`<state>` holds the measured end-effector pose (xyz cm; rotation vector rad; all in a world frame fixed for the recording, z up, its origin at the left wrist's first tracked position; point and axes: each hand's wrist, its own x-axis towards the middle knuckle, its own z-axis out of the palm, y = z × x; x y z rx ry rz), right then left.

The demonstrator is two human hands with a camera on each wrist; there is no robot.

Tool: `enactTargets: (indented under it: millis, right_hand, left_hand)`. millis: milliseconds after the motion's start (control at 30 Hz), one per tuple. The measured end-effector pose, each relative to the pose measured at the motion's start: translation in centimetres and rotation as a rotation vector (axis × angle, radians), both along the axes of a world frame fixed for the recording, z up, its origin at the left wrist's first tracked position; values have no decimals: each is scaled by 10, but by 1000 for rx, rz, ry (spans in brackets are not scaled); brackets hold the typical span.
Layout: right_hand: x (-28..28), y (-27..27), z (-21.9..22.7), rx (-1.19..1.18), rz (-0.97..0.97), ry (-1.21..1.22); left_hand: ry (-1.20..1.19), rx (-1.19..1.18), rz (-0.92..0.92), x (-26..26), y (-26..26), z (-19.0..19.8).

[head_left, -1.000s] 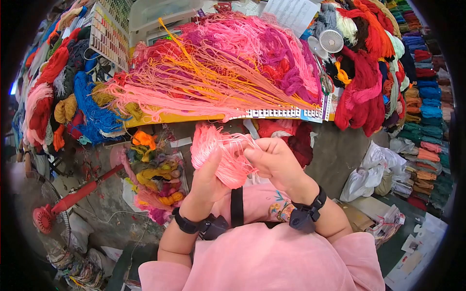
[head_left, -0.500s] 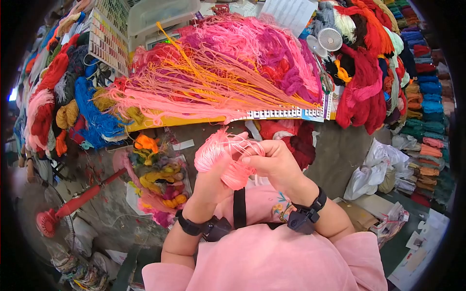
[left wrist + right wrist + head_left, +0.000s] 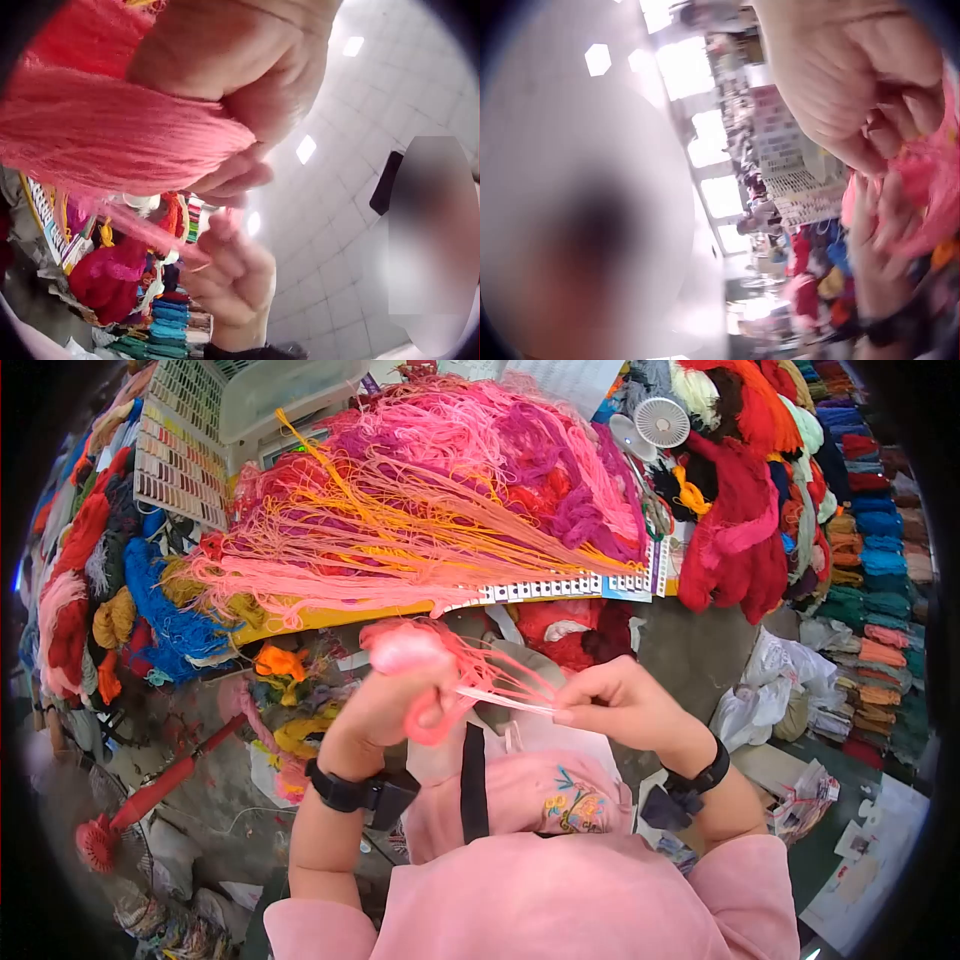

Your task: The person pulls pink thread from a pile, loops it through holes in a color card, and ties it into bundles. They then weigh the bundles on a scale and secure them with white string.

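Observation:
My left hand grips a bundled skein of coral-pink yarn in front of my chest. From the skein several strands stretch across to my right hand, which pinches them between thumb and fingers. A loop of the yarn hangs below the left hand. In the left wrist view the skein fills the near side, its end tucked in the left palm, with the right hand beyond it. The right wrist view has the right fingers curled close to the pink yarn, and the left hand behind.
Ahead is a table edge under a heap of pink, purple and orange yarn threaded to a punched card strip. A colour chart stands left, a small white fan right. A red-hubbed floor fan is lower left.
My hands have moved apart, the left one going left with the skein and the right one to the right. The strands between them are now drawn out longer and straighter.

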<state>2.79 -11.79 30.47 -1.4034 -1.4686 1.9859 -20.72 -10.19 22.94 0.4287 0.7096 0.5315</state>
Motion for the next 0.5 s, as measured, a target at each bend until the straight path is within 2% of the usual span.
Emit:
enactTargets:
  millis: [33,67,100,133,167,200,233,267,333,367,400,433,467,500]
  right_hand:
    - [9,7,-5,-2,8,15]
    - [21,16,-11,-54,-184,331]
    - [35,27,-18,-114,-378,646]
    - [52,40,-24,-203,-548,869]
    - [72,54,-33,-298,-729,1088]
    - [99,65,-50,-303,-769,1208]
    - [131,76,-71,-300,-812,1324]
    - [170,89,-95,-229,-902,1229]
    - [242,110,-129,-71,-1073,963]
    - [274,120,-137,13,-1139,795]
    - [310,127,-137,57,-1200,592]
    - [358,134,-136,101,-1245,388]
    - [450,138,-140,129,-1192,282]
    - [515,135,-129,424,-1271,-210]
  left_hand:
    - [89,-178,173,-5,5,-8]
    - [-30,-235,145,-25,12,-31]
    - [-267,-320,478,-43,9,-57]
    - [-724,-596,740,-60,7,-70]
    - [-739,-536,908,-93,-4,-105]
    - [-709,-502,998,-120,-14,-125]
    - [22,-194,946,-136,-24,-141]
    - [725,133,789,-156,-37,-159]
    - [282,-330,1103,-264,-74,-212]
    - [348,-507,1203,-262,-65,-192]
    - [310,-646,1402,-273,-61,-185]
    - [449,-699,1402,-301,-69,-189]
    - [708,-473,1382,-369,-103,-222]
    - [717,-478,1385,-403,-119,-221]
